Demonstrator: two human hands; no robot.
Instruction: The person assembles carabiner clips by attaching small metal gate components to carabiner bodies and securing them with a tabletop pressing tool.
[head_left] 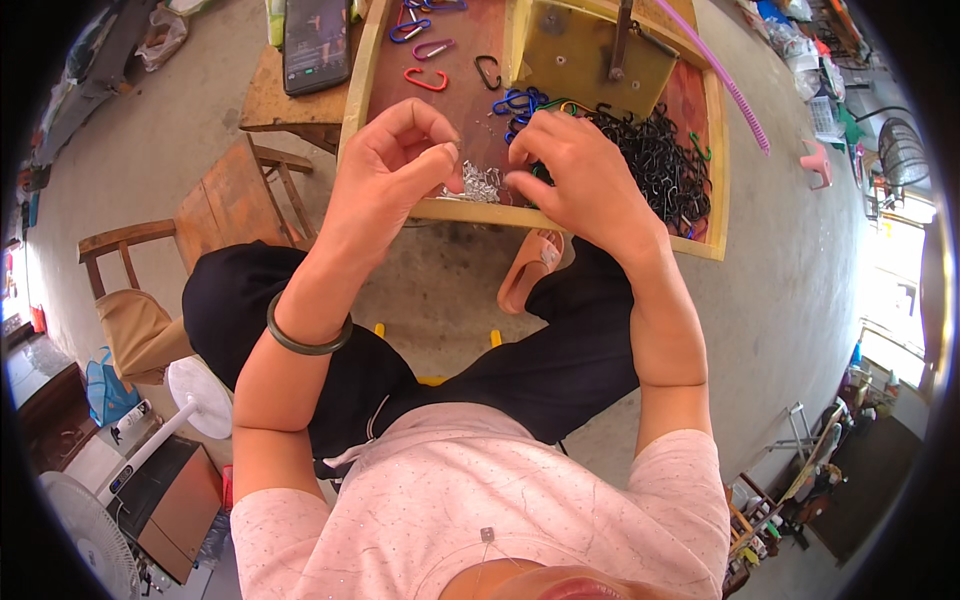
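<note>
My left hand (400, 160) is raised over the front left of a wooden tray (470, 212), its thumb and index finger pinched together. Whatever sits in that pinch is too small to make out. Below and beside it lies a little heap of small silver metal pieces (482, 182). My right hand (585, 170) hovers with curled fingers, its thumb apart from the index finger, and nothing shows between them. It partly covers a pile of black carabiners (660, 170) and some blue carabiners (518, 103). A red carabiner (426, 84), a purple carabiner (433, 49) and a black carabiner (487, 72) lie farther back.
At the tray's back stands a yellowish plate (570, 60) with a metal bar (620, 45). A phone (316, 45) rests on a wooden stool (290, 110) to the left, near a wooden chair (225, 200). A purple coiled cord (735, 90) hangs at the right.
</note>
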